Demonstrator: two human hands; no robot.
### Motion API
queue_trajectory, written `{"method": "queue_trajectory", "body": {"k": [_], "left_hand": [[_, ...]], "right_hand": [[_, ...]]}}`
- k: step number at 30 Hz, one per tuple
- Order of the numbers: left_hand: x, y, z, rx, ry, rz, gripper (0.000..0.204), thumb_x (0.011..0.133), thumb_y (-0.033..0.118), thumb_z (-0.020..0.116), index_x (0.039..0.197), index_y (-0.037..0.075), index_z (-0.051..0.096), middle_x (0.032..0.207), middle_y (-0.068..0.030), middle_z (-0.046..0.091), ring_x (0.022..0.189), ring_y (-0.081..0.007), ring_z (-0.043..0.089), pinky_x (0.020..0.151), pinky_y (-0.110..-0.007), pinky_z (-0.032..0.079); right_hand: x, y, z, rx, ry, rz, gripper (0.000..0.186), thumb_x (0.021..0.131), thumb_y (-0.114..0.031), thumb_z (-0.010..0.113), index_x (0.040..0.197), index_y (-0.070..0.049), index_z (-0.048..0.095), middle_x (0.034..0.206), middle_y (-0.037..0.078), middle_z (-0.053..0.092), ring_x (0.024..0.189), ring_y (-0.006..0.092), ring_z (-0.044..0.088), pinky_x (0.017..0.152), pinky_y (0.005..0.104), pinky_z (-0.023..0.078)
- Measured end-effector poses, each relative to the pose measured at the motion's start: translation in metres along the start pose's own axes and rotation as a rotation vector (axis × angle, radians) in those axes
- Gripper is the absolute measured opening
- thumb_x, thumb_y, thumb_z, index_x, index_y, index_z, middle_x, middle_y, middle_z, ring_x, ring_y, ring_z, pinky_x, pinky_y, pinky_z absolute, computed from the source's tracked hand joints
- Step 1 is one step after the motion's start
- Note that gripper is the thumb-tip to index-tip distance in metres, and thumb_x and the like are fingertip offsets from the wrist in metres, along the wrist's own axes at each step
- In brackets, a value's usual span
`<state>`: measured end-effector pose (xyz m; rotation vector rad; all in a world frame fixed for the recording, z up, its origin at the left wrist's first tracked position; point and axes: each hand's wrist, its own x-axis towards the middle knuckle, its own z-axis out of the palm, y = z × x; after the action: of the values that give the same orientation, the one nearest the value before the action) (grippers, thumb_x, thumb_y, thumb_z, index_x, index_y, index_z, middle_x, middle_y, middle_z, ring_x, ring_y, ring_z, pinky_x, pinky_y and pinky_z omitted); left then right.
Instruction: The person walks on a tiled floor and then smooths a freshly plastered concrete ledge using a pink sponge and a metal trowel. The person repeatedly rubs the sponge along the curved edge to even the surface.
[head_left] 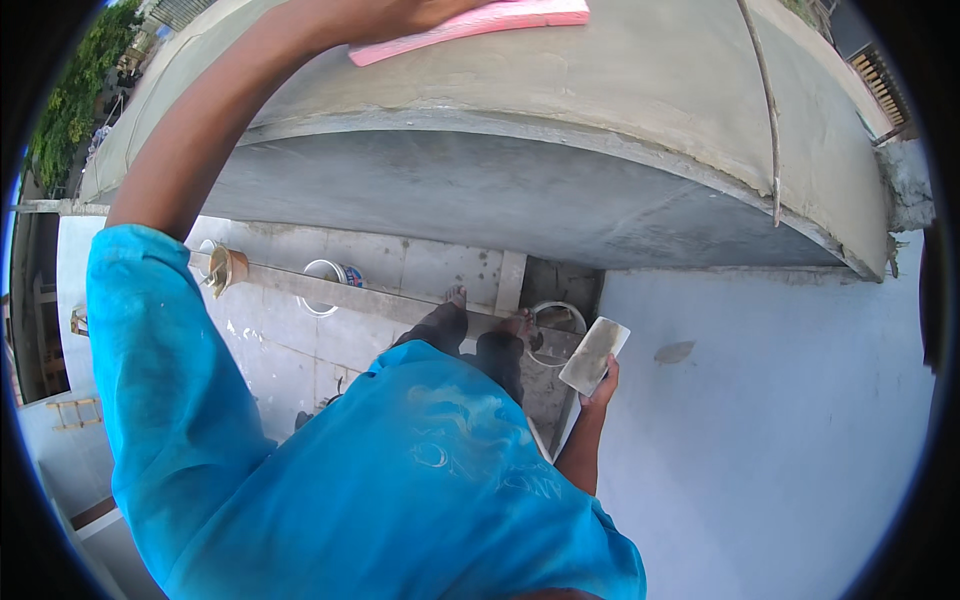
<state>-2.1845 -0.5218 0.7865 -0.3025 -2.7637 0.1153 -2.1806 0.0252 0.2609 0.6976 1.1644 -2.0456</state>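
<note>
My left arm reaches up to the top edge of the view, where my left hand (415, 12) rests on a long pink sponge pad (500, 22). The pad lies against a grey cement-plastered surface (640, 80). Most of that hand's fingers are cut off by the edge, but it appears to hold the pad. Lower down on the right, my right hand (604, 385) grips a flat rectangular plastering float (596, 352) by its lower end. Grey cement smears cover the float's pale face, and it is apart from the walls.
I stand barefoot on a narrow plank (385, 302) high above a tiled floor (290, 365). A small brown bucket (230, 266) sits at its left end. A white bucket (321, 292) and another bucket (560, 318) are below. A thin stick (765, 90) hangs over the plastered ledge.
</note>
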Motion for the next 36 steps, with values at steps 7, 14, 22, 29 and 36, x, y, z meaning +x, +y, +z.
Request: {"method": "queue_trajectory", "body": {"k": [7,14,22,29,36], "left_hand": [[-0.05,0.009,-0.038,0.107,-0.098,0.136,0.03,0.101,0.018,0.064,0.13,0.02,0.073,0.123,-0.0119,0.071,0.105,-0.0271,0.071,0.087,-0.04,0.058],[-0.005,-0.009,-0.008,-0.086,-0.008,0.104,0.028,0.098,0.025,0.066,0.12,0.011,0.076,0.105,-0.0149,0.067,0.092,-0.0338,0.066,0.078,-0.042,0.054],[-0.119,-0.042,-0.086,0.109,-0.106,-0.067,0.033,0.097,0.015,0.068,0.129,0.017,0.074,0.124,-0.0137,0.069,0.111,-0.0292,0.068,0.092,-0.039,0.055],[-0.084,-0.054,-0.027,-0.012,-0.152,0.08,0.034,0.098,0.009,0.063,0.128,0.016,0.074,0.118,-0.0143,0.07,0.104,-0.0278,0.067,0.089,-0.04,0.055],[0.084,0.035,0.019,-0.301,0.228,0.536,0.024,0.094,0.019,0.067,0.114,0.012,0.079,0.094,-0.014,0.067,0.09,-0.0323,0.066,0.077,-0.045,0.054]], "right_hand": [[-0.013,0.002,0.007,-0.041,-0.027,-0.028,0.046,0.099,-0.037,0.058,0.133,-0.006,0.057,0.117,0.013,0.07,0.102,0.0302,0.07,0.091,0.0455,0.057],[-0.014,0.0,0.023,-0.037,-0.069,0.011,0.047,0.099,-0.038,0.058,0.132,-0.005,0.057,0.116,0.012,0.07,0.101,0.0305,0.071,0.091,0.0466,0.058],[-0.028,0.009,0.048,-0.076,-0.069,0.076,0.046,0.098,-0.035,0.059,0.136,-0.009,0.054,0.122,0.011,0.065,0.109,0.0288,0.068,0.091,0.0453,0.057],[-0.035,0.029,0.025,0.069,0.046,0.066,0.049,0.099,-0.036,0.058,0.139,-0.008,0.052,0.125,0.011,0.064,0.111,0.0292,0.067,0.094,0.0456,0.056],[-0.008,-0.009,0.085,-0.167,-0.165,-0.013,0.045,0.099,-0.038,0.06,0.133,-0.008,0.056,0.117,0.01,0.069,0.101,0.0291,0.07,0.089,0.0449,0.058]]}}
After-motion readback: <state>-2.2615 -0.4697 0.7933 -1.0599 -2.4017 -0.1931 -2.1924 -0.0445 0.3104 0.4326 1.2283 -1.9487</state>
